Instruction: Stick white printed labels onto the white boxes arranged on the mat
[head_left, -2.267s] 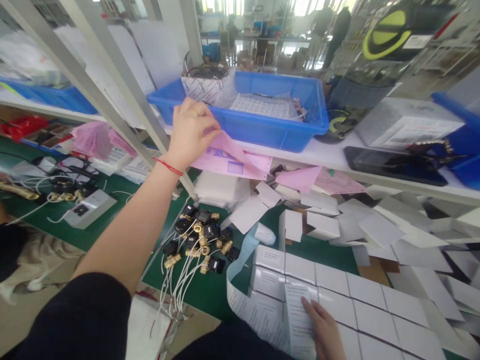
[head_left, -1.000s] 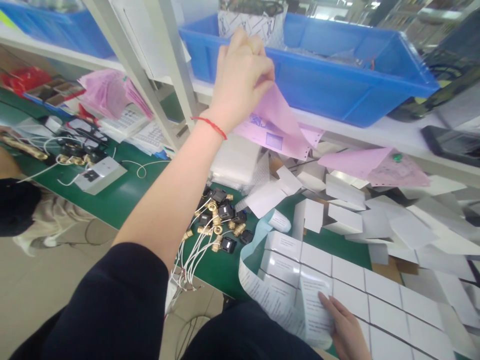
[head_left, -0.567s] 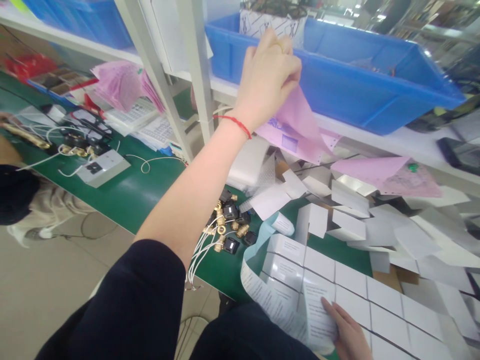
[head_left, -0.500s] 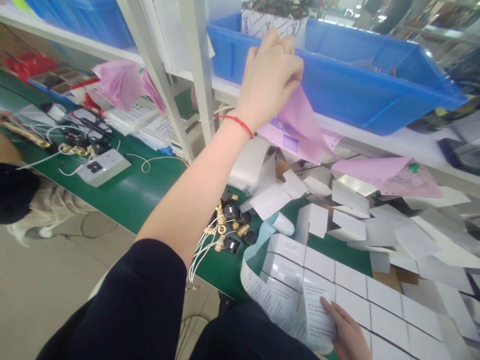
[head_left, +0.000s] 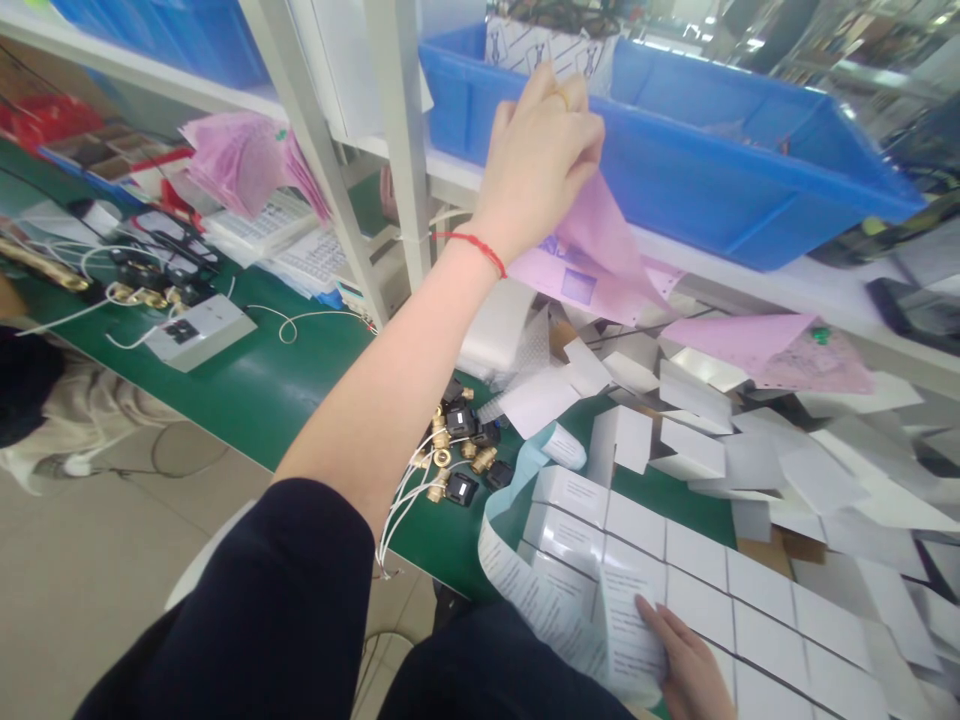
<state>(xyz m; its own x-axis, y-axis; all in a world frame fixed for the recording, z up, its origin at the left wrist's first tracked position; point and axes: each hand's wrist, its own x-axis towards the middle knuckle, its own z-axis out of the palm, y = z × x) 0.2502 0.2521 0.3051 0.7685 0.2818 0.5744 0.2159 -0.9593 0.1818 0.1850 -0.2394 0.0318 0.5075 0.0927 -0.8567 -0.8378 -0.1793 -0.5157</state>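
Note:
My left hand [head_left: 544, 150], with a red cord at the wrist, is raised in front of the blue bin on the shelf. Its fingers are curled closed at the upper end of a pink printed sheet [head_left: 592, 250], which hangs below; the fingertips are hidden. At lower right, my right hand [head_left: 690, 660] grips a strip of printed labels [head_left: 630, 625] between thumb and fingers. The strip loops left and back to a small roll end [head_left: 564, 447]. Beneath and beside it stand rows of white boxes [head_left: 697, 555], some bearing labels.
Brass valves with black housings [head_left: 461, 450] and white wires lie on the green table [head_left: 300, 385]. Folded white cartons [head_left: 697, 395] pile up at right. The shelf carries a blue bin [head_left: 720, 190]; its post [head_left: 397, 130] stands left of my hand. Another person's clothed leg [head_left: 97, 400] shows at left.
The view has shifted slightly. Both hands keep nearly the same position and grip, and the label strip stays in my right hand.

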